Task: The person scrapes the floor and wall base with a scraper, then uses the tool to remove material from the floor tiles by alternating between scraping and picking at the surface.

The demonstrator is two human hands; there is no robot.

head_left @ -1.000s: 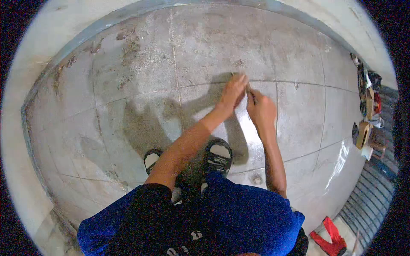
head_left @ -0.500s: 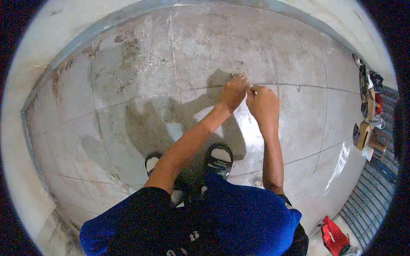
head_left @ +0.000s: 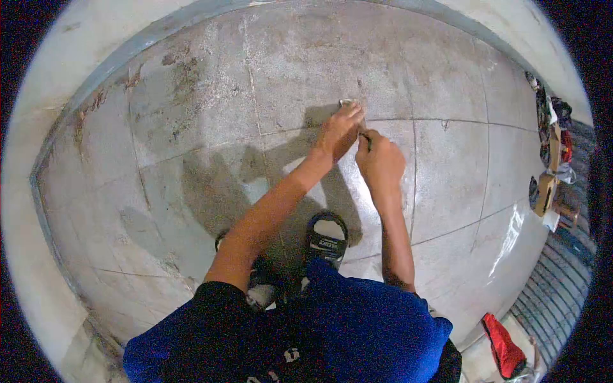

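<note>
Out over the grey floor (head_left: 306,57), my left hand (head_left: 340,133) is closed, its fingers pressed together over a thin tool. The tool's pale flat end (head_left: 347,102) shows at the fingertips, close over the floor. Just behind and to the right, my right hand (head_left: 382,161) is curled in a fist around the rear part of the same tool. A narrow bit of it shows between the two hands; most is hidden, and I cannot tell its exact kind. Both arms reach forward past my sandal (head_left: 327,237), and their shadows fall to the left.
The floor has dark joint lines and a stained, rough patch (head_left: 185,76) at upper left. Pale walls (head_left: 38,127) curve around it. Along the right edge lie a cardboard box (head_left: 544,193), assorted items and a ribbed grey shutter (head_left: 555,268). A red cloth item (head_left: 504,348) lies at lower right.
Both hands have shifted slightly left, still close together. The pale end of the tool now shows clearly past my left fingertips. The view has tilted a little.
</note>
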